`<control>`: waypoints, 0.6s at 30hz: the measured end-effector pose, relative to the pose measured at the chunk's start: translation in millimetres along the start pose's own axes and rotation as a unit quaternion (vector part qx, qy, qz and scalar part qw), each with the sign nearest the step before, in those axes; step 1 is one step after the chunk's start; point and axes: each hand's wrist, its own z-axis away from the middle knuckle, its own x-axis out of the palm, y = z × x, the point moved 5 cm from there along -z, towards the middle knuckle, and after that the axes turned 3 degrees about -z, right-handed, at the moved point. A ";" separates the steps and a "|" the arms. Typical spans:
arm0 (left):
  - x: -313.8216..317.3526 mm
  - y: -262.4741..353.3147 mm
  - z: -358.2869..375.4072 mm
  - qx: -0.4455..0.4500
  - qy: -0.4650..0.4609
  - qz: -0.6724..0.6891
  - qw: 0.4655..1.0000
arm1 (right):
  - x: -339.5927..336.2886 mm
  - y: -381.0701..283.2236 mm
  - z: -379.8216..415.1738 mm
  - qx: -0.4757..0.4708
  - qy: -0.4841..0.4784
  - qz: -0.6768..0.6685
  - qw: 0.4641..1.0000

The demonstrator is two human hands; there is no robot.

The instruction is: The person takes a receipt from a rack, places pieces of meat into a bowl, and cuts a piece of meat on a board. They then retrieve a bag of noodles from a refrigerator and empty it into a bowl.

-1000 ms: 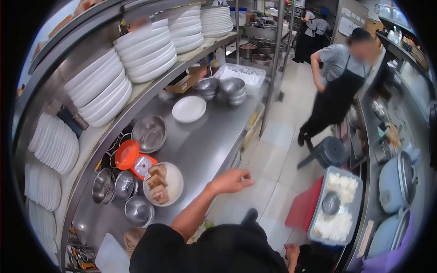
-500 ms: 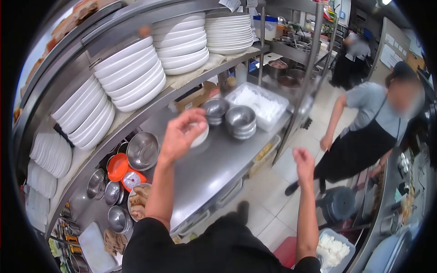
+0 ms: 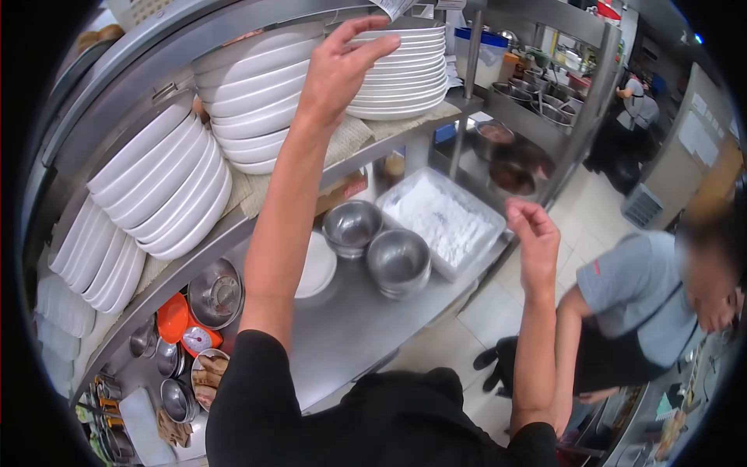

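My left hand (image 3: 342,74) is raised in front of the upper shelf, thumb and fingers apart and nothing between them. Its fingertips are right by the lower edge of a printed paper slip (image 3: 394,6), and they overlap a stack of white plates (image 3: 405,78). Stacked white bowls (image 3: 253,105) stand just left of my wrist. My right hand (image 3: 537,245) hovers past the counter's right end, fingers curled in toward the thumb, nothing showing in them. Left of it, a clear tub of white powder (image 3: 443,218) sits on the counter beside stacked metal bowls (image 3: 398,261).
A white plate (image 3: 315,268) lies on the steel counter (image 3: 342,335). An orange scale (image 3: 198,338), metal bowls and a bowl of meat pieces (image 3: 208,377) are at the lower left. Close at my right, a co-worker in a grey shirt (image 3: 634,300) bends forward.
My left hand has risen from over the counter to the paper slip. My right hand is slightly higher. The view has shifted closer to the shelf, and the co-worker is nearer and bending.
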 end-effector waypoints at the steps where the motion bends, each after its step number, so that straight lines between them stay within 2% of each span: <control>1: 4.3 -6.0 -14.4 0.004 0.003 -0.015 1.000 | 3.3 -0.9 -12.1 0.002 -0.002 -0.015 1.000; 5: 16.2 -24.3 -50.1 0.017 0.000 -0.053 0.998 | 1.9 27.9 -70.3 0.015 -0.020 -0.066 0.998; 8: 20.5 -26.0 -63.6 -0.031 0.028 -0.053 0.998 | 4.6 35.6 -117.1 0.020 -0.023 -0.109 0.994; 11: 15.2 -29.1 -70.1 -0.037 0.114 -0.071 0.990 | 14.9 25.7 -169.9 -0.015 -0.022 -0.143 0.989; 14: 8.8 -33.4 -68.3 -0.034 0.168 -0.062 0.983 | 27.8 16.9 -212.1 -0.060 -0.066 -0.156 0.984; 18: 3.9 -24.5 -65.0 -0.013 0.206 -0.015 0.978 | 50.1 10.9 -254.1 -0.068 -0.122 -0.173 0.975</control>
